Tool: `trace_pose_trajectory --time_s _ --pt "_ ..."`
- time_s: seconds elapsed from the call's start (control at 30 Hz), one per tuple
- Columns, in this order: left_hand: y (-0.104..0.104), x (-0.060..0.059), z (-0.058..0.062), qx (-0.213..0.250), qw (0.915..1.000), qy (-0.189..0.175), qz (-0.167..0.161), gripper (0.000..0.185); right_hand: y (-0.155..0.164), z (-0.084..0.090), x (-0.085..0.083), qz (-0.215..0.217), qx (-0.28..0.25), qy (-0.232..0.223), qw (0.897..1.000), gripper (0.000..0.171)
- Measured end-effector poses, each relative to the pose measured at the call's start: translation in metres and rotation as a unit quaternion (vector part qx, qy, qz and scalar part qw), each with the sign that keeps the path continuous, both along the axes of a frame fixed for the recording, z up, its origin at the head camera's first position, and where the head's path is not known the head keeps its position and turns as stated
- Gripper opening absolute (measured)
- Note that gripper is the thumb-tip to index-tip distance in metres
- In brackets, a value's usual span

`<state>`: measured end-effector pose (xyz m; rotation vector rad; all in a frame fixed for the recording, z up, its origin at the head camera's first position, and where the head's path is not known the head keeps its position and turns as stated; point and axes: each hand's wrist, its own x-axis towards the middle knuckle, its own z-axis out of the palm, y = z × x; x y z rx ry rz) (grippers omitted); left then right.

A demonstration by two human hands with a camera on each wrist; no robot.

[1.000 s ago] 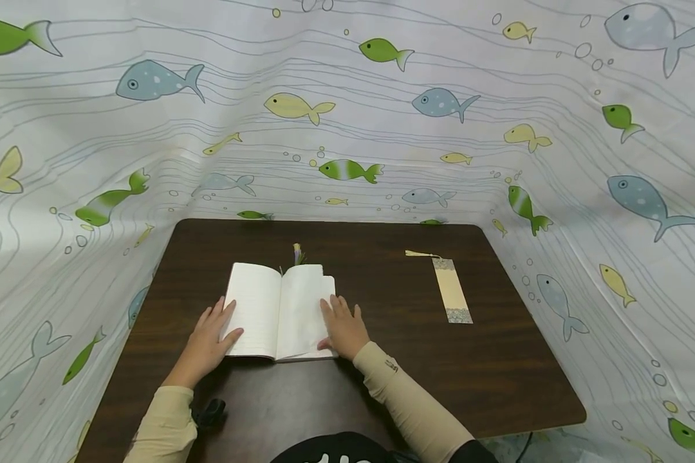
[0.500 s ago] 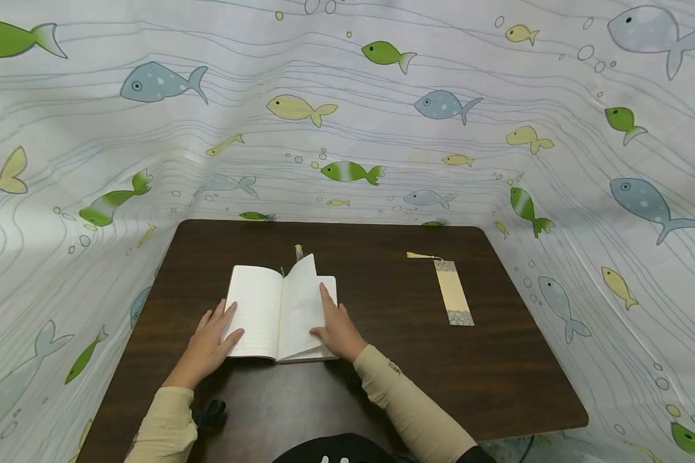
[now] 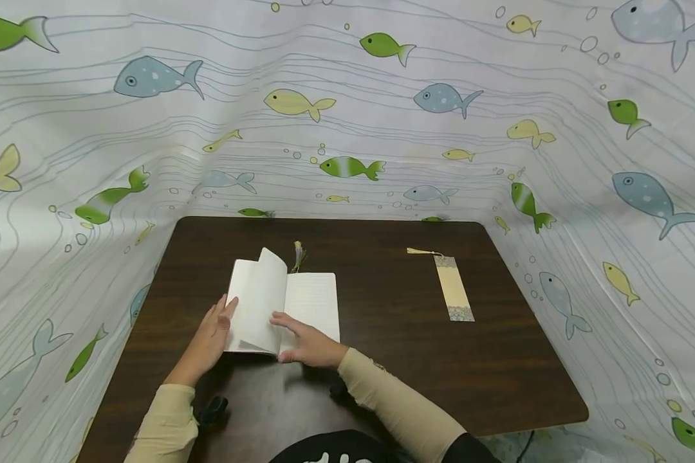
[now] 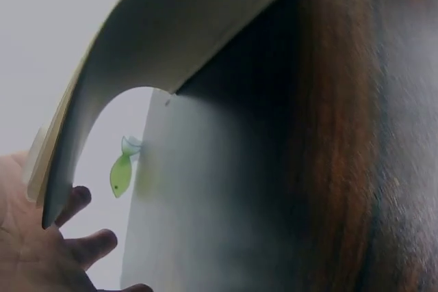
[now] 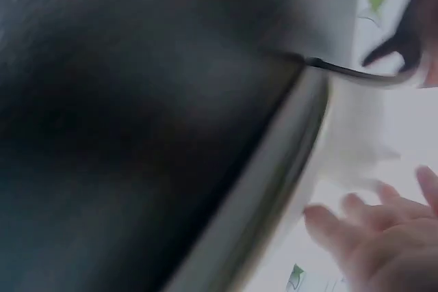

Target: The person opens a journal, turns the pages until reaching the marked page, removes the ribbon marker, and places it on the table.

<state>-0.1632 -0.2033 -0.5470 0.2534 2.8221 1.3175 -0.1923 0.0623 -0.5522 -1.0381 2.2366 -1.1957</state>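
Note:
An open notebook (image 3: 318,296) with pale lined pages lies at the left middle of the table. One page (image 3: 269,283) stands curved over its left half, upper corner raised. My left hand (image 3: 204,341) holds the notebook's left edge; in the left wrist view, the cover (image 4: 161,25) arches above the table with fingers (image 4: 96,245) on its underside. My right hand (image 3: 313,345) is over the lower right page beside the spine, its fingers stretched toward the turned page. In the right wrist view, these fingers (image 5: 325,223) are spread, with nothing between them.
A cream bookmark (image 3: 454,289) with a tassel lies on the right of the dark wooden table (image 3: 394,360). Another tassel (image 3: 298,254) sticks out past the notebook's top edge. A fish-print curtain (image 3: 347,116) surrounds the table.
My right hand has moved left from the notebook's right edge to its spine. The page has swung from the right half over to the left, baring a lined right page.

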Motion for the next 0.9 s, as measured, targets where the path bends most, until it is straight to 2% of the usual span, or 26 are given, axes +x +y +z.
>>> trace_pose_trajectory --time_s 0.1,0.17,0.3,0.4,0.57,0.73,0.9 --pt "0.000 0.000 0.000 0.027 0.9996 -0.006 -0.001 0.062 -0.004 -0.008 0.003 0.027 0.105 0.080 0.991 0.076" --pt "-0.001 0.000 -0.001 0.016 0.9998 -0.008 0.002 0.063 -0.005 -0.011 0.005 0.033 0.146 0.110 0.983 0.072" --pt "-0.003 -0.002 -0.005 -0.018 0.9997 -0.013 0.009 0.071 -0.005 -0.014 0.003 0.030 0.174 0.153 0.972 0.066" --pt "-0.004 -0.003 -0.007 -0.023 0.9996 -0.011 0.012 0.074 -0.003 -0.015 -0.001 0.024 0.192 0.182 0.964 0.065" --pt "-0.005 -0.005 -0.010 -0.029 0.9995 -0.002 0.013 0.076 0.006 -0.016 -0.004 0.000 0.246 0.200 0.948 0.069" --pt "-0.006 -0.004 -0.011 -0.028 0.9994 -0.011 0.019 0.082 0.021 -0.016 -0.010 -0.027 0.287 0.206 0.935 0.073" --pt "-0.006 -0.005 -0.012 -0.036 0.9992 0.005 0.013 0.078 0.040 -0.016 -0.020 -0.062 0.323 0.180 0.927 0.088"
